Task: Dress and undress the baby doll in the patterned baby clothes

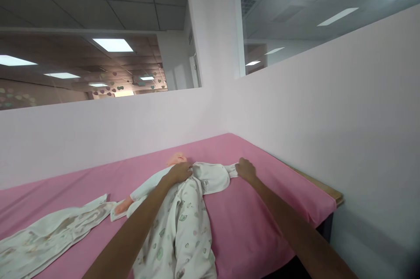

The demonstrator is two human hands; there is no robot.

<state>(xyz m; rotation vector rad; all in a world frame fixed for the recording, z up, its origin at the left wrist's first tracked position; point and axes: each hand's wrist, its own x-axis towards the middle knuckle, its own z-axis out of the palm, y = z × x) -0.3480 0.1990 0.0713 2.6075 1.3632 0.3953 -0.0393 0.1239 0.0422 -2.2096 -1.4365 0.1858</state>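
Note:
On the pink-covered table lies a baby doll (177, 158), its head partly hidden behind my left hand (179, 173). White baby clothes with a small printed pattern (187, 226) cover its body, and one bare doll hand (124, 205) pokes out of a sleeve on the left. My left hand is closed on the garment near the doll's neck and shoulder. My right hand (245, 169) is closed around the cuff end of the other white sleeve (215, 176), which is stretched out to the right. Whether the doll's arm is inside that sleeve I cannot tell.
Another white patterned baby garment (55, 235) lies spread at the left. The pink sheet (256, 222) covers the table, whose wooden edge (318, 182) shows at the right. White walls (210, 112) with windows stand close behind and to the right.

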